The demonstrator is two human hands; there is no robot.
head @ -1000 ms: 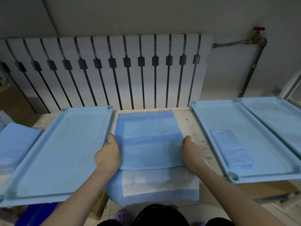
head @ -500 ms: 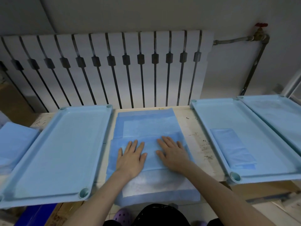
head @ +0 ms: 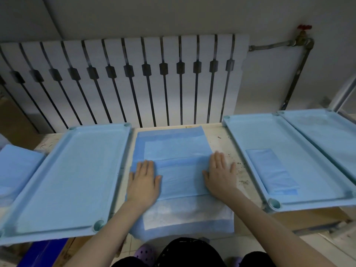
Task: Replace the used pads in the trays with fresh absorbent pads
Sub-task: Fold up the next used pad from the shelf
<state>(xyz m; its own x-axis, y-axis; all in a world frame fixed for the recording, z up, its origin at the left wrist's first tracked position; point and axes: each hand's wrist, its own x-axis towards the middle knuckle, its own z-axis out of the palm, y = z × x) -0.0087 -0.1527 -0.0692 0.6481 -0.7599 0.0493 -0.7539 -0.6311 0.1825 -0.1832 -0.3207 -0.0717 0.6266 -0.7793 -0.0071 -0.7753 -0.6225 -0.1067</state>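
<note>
A blue absorbent pad (head: 174, 151) lies on the table between two trays, its middle part folded over and its white-centred near end hanging off the table's front edge. My left hand (head: 144, 180) lies flat on the fold's left end, fingers straight. My right hand (head: 220, 173) lies flat on the fold's right end, partly over the pad's edge. The left tray (head: 119, 151) is light blue and holds nothing. The right tray (head: 240, 143) holds a small folded blue pad (head: 271, 170).
A third tray (head: 319, 132) overlaps the right tray's far side. A stack of blue pads (head: 15, 166) sits at the far left. A white radiator (head: 125, 79) stands behind the table, with a pipe and red valve (head: 303, 28) to its right. The table top (head: 221, 139) is speckled.
One second ago my hands gripped the pad's side edges and folded it. They then pressed flat at the middle of the fold and have now slid apart towards its two ends.
</note>
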